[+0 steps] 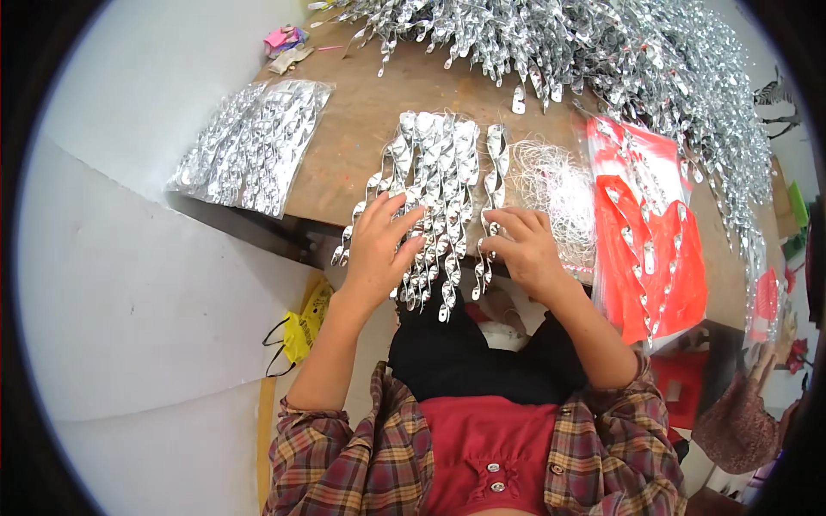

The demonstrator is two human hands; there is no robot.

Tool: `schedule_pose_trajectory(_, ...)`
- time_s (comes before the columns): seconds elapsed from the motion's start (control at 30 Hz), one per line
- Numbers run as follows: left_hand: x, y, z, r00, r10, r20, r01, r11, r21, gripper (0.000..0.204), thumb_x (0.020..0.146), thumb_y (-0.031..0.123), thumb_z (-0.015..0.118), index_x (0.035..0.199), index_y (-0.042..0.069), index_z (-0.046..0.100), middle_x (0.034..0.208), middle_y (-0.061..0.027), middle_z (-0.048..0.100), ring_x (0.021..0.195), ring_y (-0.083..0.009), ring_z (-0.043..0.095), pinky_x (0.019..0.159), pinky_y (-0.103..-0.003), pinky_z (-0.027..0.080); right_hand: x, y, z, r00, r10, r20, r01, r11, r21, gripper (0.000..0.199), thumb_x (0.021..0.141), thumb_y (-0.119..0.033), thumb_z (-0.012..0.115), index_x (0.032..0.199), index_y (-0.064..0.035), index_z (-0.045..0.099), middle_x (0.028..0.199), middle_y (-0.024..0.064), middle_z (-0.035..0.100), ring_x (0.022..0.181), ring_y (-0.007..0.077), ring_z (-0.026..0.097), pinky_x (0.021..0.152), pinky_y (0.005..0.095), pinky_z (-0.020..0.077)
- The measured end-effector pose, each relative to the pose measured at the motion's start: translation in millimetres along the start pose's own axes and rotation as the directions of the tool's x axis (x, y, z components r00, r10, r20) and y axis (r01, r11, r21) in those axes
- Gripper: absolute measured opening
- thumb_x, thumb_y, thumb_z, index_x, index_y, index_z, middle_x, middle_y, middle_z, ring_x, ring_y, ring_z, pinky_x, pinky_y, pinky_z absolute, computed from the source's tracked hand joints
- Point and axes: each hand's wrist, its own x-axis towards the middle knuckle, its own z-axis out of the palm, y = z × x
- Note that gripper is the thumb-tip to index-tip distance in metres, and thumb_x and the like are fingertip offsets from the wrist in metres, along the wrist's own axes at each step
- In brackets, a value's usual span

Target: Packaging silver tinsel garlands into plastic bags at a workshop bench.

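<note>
A row of twisted silver foil spirals [445, 163] lies side by side on the brown table, their lower ends hanging past the front edge. My left hand [376, 249] is over the left part of this row, fingers spread and touching or just above the strips. Slightly apart on the right lies another silver spiral strip [496, 163]. Beside its lower part is my right hand [529, 254], thumb and forefinger apart with their tips at the strip. Whether those tips press on it is hard to make out.
Right of the strips lies tangled white string [555, 198], then red plastic bags [645, 292] with spirals on top. A large heap of silver spirals [602, 52] fills the table's back right. At left, a clear bag of spirals [258, 142] overhangs the table edge [323, 225].
</note>
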Motion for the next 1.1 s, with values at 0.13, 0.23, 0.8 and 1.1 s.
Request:
schedule_pose_trajectory(0.13,-3,-4,-1,0.995,0.011,-0.103,-0.011,1.000,-0.006,0.035,0.078,0.017,0.066,0.112,0.008,0.062,0.117,-0.0152,0.056,0.114,-0.0379,0.047,0.095,-0.044,0.037,12,-19,11,0.994,-0.076,-0.074,0.083,0.992,0.095,0.025,0.069,-0.003,0.056,0.089,-0.0147,0.066,0.116,0.0083,0.057,0.106,0.0275,0.052,0.087,0.0385,0.0374)
schedule_pose_trajectory(0.23,-6,-6,-6,0.986,-0.021,-0.167,0.024,1.000,0.012,0.034,0.078,0.017,0.066,0.111,0.008,0.063,0.115,-0.0152,0.057,0.112,-0.0383,0.049,0.093,-0.044,0.039,17,-26,12,0.994,-0.102,-0.026,0.104,0.990,0.092,0.026,0.069,-0.002,0.055,0.089,-0.0142,0.066,0.118,0.0084,0.056,0.107,0.0272,0.051,0.087,0.0384,0.0375)
schedule_pose_trajectory(0.8,-14,-11,-2,0.995,-0.085,-0.060,0.087,0.996,0.022,0.051,0.075,0.024,0.067,0.123,0.010,0.055,0.126,-0.0156,0.049,0.121,-0.0376,0.040,0.100,-0.046,0.032,27,-29,25,0.992,-0.103,-0.070,0.105,0.994,0.015,0.030,0.068,-0.002,0.058,0.092,-0.0167,0.066,0.117,0.0066,0.055,0.104,0.0254,0.052,0.085,0.0372,0.0374)
schedule_pose_trajectory(1.1,-21,-14,-6,0.988,-0.077,-0.136,0.074,0.997,-0.029,0.047,0.074,0.021,0.068,0.119,0.009,0.057,0.122,-0.0156,0.052,0.118,-0.0378,0.044,0.099,-0.044,0.034,26,-22,20,0.994,-0.094,0.047,0.098,0.991,-0.092,0.027,0.069,-0.003,0.058,0.091,-0.0163,0.064,0.116,0.0066,0.055,0.107,0.0257,0.051,0.086,0.0386,0.0368)
